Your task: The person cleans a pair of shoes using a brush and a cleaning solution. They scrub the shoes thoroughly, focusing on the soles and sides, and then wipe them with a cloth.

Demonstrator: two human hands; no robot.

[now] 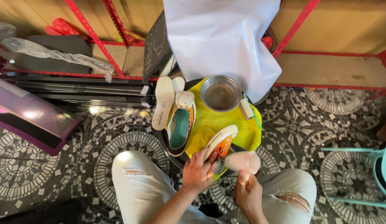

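While the left hand (198,171) steadies an orange sneaker (220,146), the right hand (247,191) works a pale brush (242,161) beside it.

Left grip closes on the shoe, tilted sole-out at the near edge of the yellow cloth (209,120); right grip clenches the brush handle. Farther out lie a second sneaker (181,126), white insoles (163,101), a metal bowl (220,93) of murky water within reach, and a small scrub brush (246,108).

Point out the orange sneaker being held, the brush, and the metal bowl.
orange sneaker (221,146): head view, on its orange canvas side, above the left hand.
brush (244,161): head view, on the pale brush head, above the right hand.
metal bowl (220,96): head view, on the murky water inside it.
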